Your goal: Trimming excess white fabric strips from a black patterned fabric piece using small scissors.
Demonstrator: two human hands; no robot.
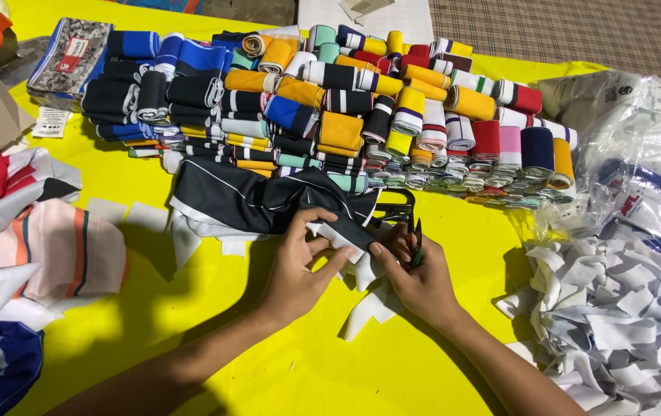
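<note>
On the yellow counter (pixel 215 339), just in front of the stacked rolls of striped knit trim (pixel 361 100), lies the black fabric piece (pixel 261 196) with its white edging (pixel 338 235). My left hand (pixel 300 266) pinches that white edge between thumb and fingers — closed on it, flat against the cloth. My right hand (pixel 415 277) is curled around the scissors (pixel 406 223), its fingertips also touching the white strip. I judge the fabric soft, light and limp; it will slide and bunch, so it is best held close to the edge, pulled taut between both hands. White offcuts (pixel 615 323) pile up to my right, folded garments (pixel 38 239) to my left.
</note>
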